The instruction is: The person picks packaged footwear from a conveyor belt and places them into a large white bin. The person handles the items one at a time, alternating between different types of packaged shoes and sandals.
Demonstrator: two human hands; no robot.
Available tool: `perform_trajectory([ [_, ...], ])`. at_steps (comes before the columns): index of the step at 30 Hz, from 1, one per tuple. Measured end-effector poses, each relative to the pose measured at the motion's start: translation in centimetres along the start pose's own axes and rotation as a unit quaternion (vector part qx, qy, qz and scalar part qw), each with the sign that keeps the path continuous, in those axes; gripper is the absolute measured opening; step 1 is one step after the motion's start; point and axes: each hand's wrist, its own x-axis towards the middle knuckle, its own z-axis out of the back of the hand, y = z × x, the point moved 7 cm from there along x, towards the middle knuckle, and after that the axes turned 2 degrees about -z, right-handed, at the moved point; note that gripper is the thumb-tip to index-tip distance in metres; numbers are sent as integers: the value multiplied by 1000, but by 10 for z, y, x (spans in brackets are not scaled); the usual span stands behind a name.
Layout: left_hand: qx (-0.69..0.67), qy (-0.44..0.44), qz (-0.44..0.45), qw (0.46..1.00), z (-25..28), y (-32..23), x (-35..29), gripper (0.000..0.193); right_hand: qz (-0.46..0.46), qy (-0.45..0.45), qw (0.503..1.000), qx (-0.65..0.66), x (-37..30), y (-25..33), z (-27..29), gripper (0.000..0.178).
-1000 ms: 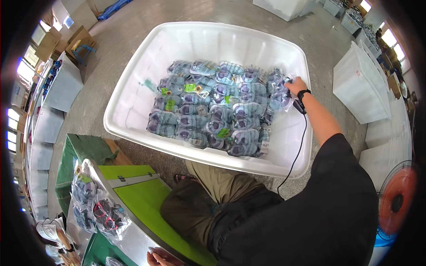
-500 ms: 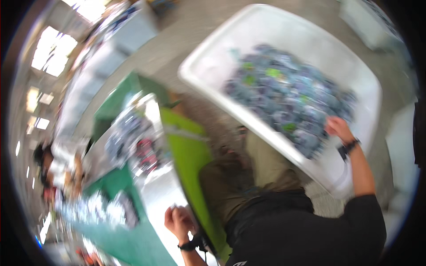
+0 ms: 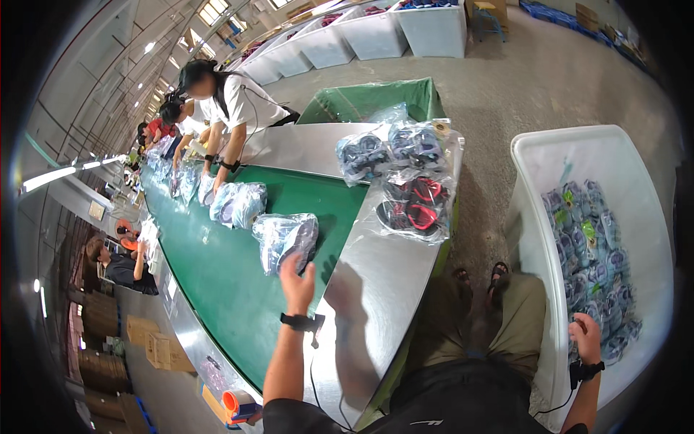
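Observation:
My left hand (image 3: 296,284) reaches over the green conveyor belt (image 3: 210,271), thumb apart from the fingers. Its fingertips are at the near edge of a clear plastic bag of greyish shoes (image 3: 289,235); whether they touch is hard to tell. My right hand (image 3: 587,338) is beside the inner left wall of the white bin (image 3: 526,184), fingers curled, with nothing visible in them. In that bin lie several bagged blue-grey shoes (image 3: 589,253), some with bright green tags. On the metal ledge sit a bag of black-and-red shoes (image 3: 416,206) and bagged dark shoes (image 3: 361,153).
More bagged shoes (image 3: 238,204) line the belt. Co-workers (image 3: 238,101) stand along its far side; another person (image 3: 126,267) sits at left. A green-lined container (image 3: 372,101) stands behind the ledge. An orange tape dispenser (image 3: 238,403) lies near the belt's front edge.
My view has swung left toward the belt. My left hand has moved from the metal ledge to the bagged shoes; my right hand has drawn back from the shoe pile toward the bin's near wall.

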Motion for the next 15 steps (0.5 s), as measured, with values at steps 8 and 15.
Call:
perform_trajectory([
  [8,68,-28,308,949,29,169,44,95,75,-3,995,-60,-3,40,-21,26],
  [15,-45,66,374,924,6,163,14,89,94,1,994,-61,-12,47,-51,29],
])
